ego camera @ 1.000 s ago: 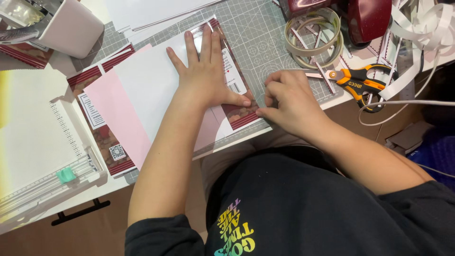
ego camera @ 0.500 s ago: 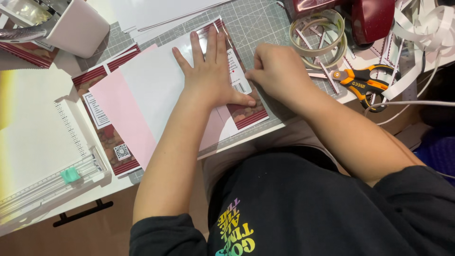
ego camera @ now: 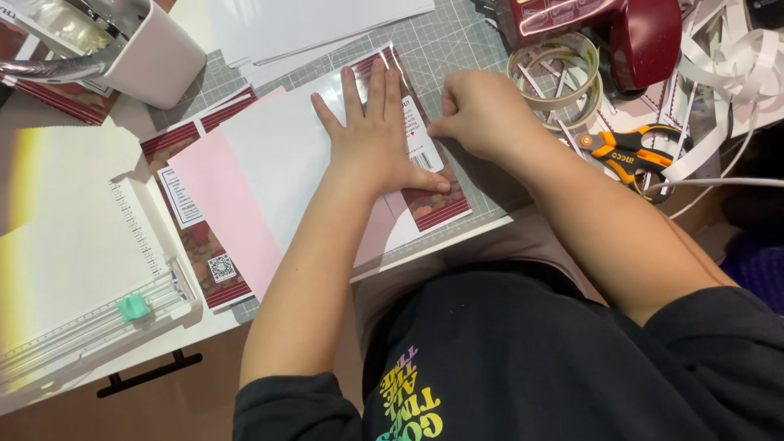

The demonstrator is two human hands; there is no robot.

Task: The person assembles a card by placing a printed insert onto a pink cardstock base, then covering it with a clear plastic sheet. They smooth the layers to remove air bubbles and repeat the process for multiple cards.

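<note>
Left hand [ego camera: 377, 135] flat on the white sheet [ego camera: 278, 159] on the cutting mat [ego camera: 457, 41], right hand [ego camera: 482, 110] fisted at its edge: if we ease off, it skews.

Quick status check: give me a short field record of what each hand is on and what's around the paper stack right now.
left hand: left hand pressed flat, fingers spread, on white sheet
right hand: right hand fisted at the sheet's right edge, on the dark red packet
under sheet: pink paper
surface: cutting mat
left side: paper trimmer
right side: tape rolls, orange scissors
</note>
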